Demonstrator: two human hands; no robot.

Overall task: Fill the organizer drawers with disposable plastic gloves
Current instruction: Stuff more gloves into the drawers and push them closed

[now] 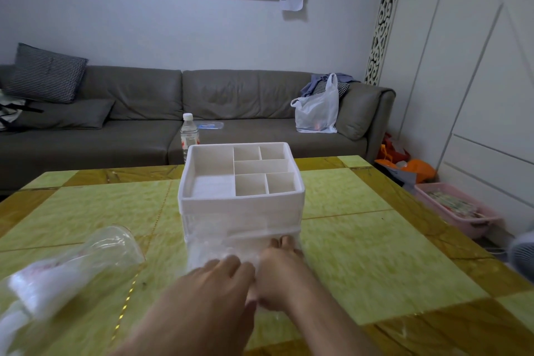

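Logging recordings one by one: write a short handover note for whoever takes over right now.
Left hand: fingers flat on the gloves in the pulled-out lower drawer.
Right hand: reaching into the same drawer, grip unclear through blur.
Organizer stands mid-table; its top compartments hold nothing.
Clear packet lies at left.
Done: gloves in this drawer.
Left: press them down, shut the drawer; other drawers cannot be judged.

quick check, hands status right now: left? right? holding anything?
Left hand: open, fingers fairly straight, pressing the clear gloves at the organizer front.
Right hand: fingers reach into the drawer area; blurred, grip cannot be told.
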